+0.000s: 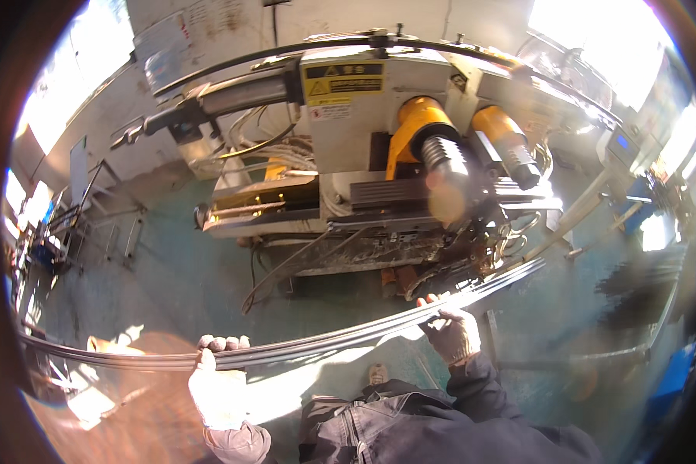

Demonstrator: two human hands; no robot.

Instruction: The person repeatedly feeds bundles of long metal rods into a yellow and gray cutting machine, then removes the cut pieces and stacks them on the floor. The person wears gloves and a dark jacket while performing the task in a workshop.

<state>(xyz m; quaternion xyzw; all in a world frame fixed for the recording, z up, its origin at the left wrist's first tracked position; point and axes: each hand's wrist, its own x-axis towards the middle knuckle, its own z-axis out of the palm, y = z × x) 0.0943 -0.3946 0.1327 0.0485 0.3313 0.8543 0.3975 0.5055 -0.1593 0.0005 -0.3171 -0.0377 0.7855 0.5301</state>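
From the head view I see my gloved left hand (218,387) and right hand (454,332) each with the grip closed around a bundle of long thin steel rods (325,346), spaced wide, I judge, to keep it level. The bundle runs smooth, grey and slightly bowed toward the machine (379,155) with its ribbed yellow-capped rollers.

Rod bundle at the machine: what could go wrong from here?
1. The long rod bundle is held only by the left hand and right hand; both far ends run past the hands unsupported, so they may sag or whip.
2. Several loose rods share one grip and could fan apart or slip.
3. The leading end sits close under the machine and its orange rollers; the right hand could get drawn near it.
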